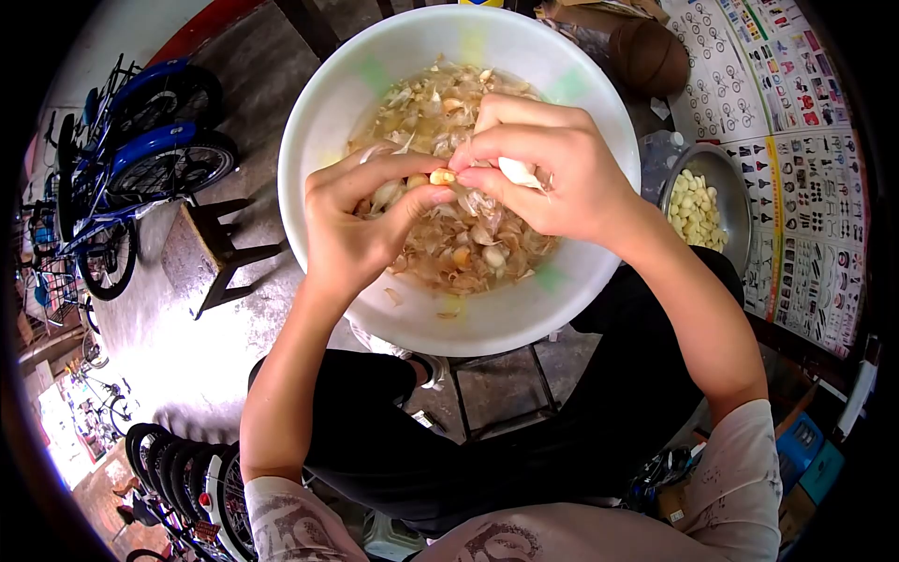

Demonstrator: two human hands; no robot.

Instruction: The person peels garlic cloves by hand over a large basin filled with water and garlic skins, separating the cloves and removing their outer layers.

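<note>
At far left, blue-framed bicycles [154, 159] with round black tyres stand on a grey floor [251, 98]. To their right is a dark wooden stool [208, 230] with straight, angular legs. A round, white, smooth-walled basin [506, 314] occupies the centre; it contains thin, papery, wet brown garlic skins [426, 248] and rounded cloves [494, 256]. The left hand [351, 225] pinches a small, yellowish garlic clove [441, 176] between thumb and index fingertip, above the basin. The right hand [562, 173] presses its thumb and index fingertips together at the right end of this clove; a smooth white clove [518, 170] is tucked within its bent fingers. Farther right, a brown, rounded ball [649, 58] is near the basin rim. A shiny metal bowl [740, 211] holds pale, peeled cloves [695, 211], beside a flat sheet [815, 159] printed with small pictures
</note>
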